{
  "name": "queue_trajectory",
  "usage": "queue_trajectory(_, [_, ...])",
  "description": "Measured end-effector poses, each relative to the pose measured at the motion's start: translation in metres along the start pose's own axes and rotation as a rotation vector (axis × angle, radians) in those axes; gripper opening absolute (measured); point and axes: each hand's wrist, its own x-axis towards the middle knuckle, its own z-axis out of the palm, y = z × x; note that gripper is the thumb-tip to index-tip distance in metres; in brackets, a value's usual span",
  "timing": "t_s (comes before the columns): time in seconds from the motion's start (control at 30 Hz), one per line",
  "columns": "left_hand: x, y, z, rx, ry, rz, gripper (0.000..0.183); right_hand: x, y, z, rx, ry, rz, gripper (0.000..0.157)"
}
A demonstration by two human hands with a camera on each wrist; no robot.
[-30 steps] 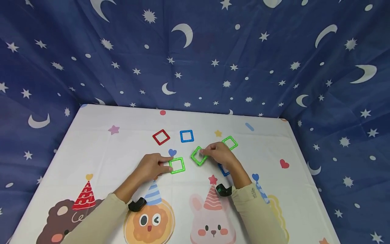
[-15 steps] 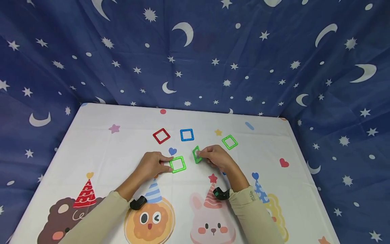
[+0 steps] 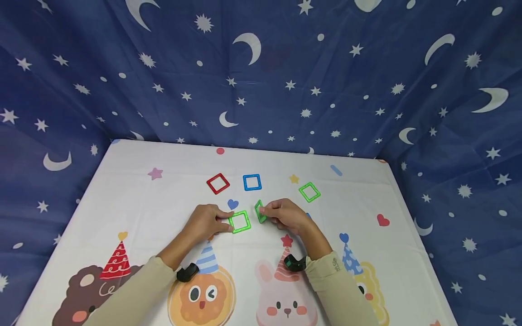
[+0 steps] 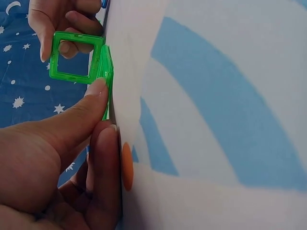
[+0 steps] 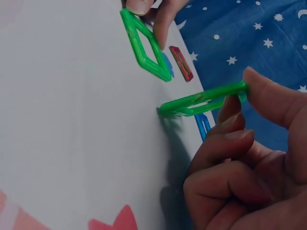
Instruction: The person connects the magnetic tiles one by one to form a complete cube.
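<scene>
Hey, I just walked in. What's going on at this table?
A person's left hand grips a green square by its edge. Their right hand pinches a second green square, tilted up, just to the right of the first, with a gap between them. Farther back on the table lie a red square, a blue square and a third green square.

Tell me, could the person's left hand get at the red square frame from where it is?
Probably yes: the red square frame lies a little beyond the left hand, with nothing standing between them. But its fingers hold a green square frame, so they would likely have to let go first.
</scene>
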Motion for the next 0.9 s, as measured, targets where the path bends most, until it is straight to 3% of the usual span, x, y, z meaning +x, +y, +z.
queue_trajectory(0.9, [-0.003, 0.002, 0.003, -0.014, 0.031, -0.037, 0.047, 0.010, -0.007, 0.015, -0.073, -0.096, -0.034, 0.029])
